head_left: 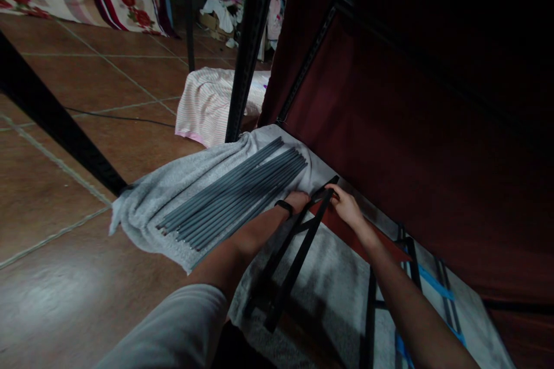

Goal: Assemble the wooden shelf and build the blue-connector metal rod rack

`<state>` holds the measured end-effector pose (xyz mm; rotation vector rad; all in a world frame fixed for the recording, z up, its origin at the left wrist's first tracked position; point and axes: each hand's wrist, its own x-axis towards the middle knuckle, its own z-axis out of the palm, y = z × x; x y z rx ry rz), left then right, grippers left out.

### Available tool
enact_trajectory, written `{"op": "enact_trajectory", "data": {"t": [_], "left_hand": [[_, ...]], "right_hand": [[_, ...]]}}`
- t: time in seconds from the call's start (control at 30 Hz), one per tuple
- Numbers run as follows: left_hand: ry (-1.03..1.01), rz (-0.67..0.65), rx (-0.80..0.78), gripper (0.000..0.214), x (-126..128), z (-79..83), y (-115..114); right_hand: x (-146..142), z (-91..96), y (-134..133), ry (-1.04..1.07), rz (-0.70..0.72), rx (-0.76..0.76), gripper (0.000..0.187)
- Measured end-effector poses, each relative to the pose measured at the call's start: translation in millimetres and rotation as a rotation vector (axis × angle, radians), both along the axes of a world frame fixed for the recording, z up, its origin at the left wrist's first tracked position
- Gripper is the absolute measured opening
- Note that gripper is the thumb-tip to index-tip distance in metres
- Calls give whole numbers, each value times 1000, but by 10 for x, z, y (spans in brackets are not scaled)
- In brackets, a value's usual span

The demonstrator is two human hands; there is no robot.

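A narrow black metal frame (303,253), made of two long bars joined by short crosspieces, slants over the cloth in front of me. My right hand (344,206) has its fingers closed around the far end of one bar. On the other side, my left hand (298,202), with a black band at the wrist, is closed at the far part of the frame; its fingertips are partly hidden. Just left of that hand, a row of thin grey rods (242,196) lies on a grey towel (208,167). Under the frame's far end shows a flat reddish-brown piece (346,230).
More black frames with blue strips (433,282) lie at the right. Black perforated uprights (246,52) rise around the work surface, and a dark red curtain (411,144) hangs along the right. A striped cloth (208,101) covers something low behind. A cable (121,117) crosses the tiled floor.
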<state>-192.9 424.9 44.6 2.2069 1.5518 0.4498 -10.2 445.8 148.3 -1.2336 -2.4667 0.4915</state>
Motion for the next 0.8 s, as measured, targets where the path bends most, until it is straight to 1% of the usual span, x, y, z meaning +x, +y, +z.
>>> {"op": "enact_trajectory", "data": {"t": [0.2, 0.33, 0.57, 0.8], "left_hand": [[21, -4, 3, 26, 9, -29, 28], [9, -15, 25, 29, 39, -28, 45], [10, -2, -19, 24, -22, -55, 81], [12, -49, 11, 27, -9, -42, 75]], "right_hand": [[23, -43, 22, 14, -1, 5, 46], [16, -38, 18, 11, -9, 21, 47], [0, -28, -7, -11, -11, 42, 45], [-2, -34, -14, -42, -18, 61, 47]]}}
